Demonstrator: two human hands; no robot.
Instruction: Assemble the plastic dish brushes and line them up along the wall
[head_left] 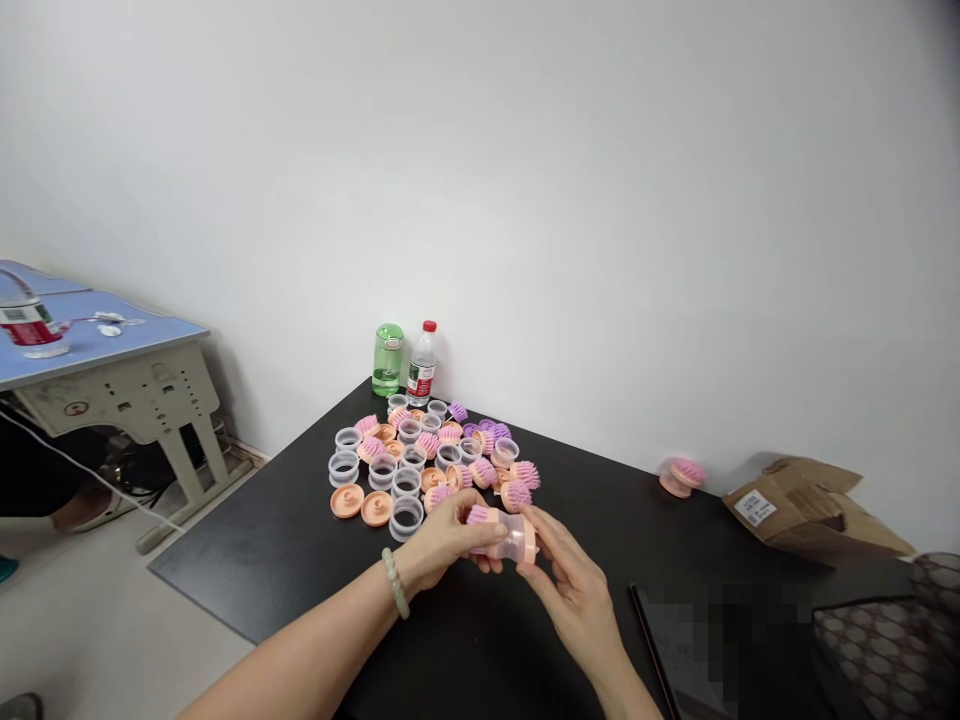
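Bare forearms (315, 640) are stretched over a black surface (255, 570), a beaded bracelet (396, 583) worn at the left wrist. A brush (516, 540) is held sideways between two hands, just on the near side of a loose cluster. Its bristled end is gripped in the left hand (442, 545), while its peach end is pinched between thumb and fingers of the right hand (574, 580). Beyond, clear rings (406, 533), peach discs (376, 508), pink heads (526, 474) and purple pieces (502, 432) are strewn together. Behind them, a green bottle (387, 368) and a red-capped bottle (422, 370) are stood side by side near the wall (525, 200). Well to the right, a second brush (682, 477) is set bristles up, near a crumpled paper bag (810, 505). At far left, another bottle (30, 325) is seen on a blue surface (127, 325).
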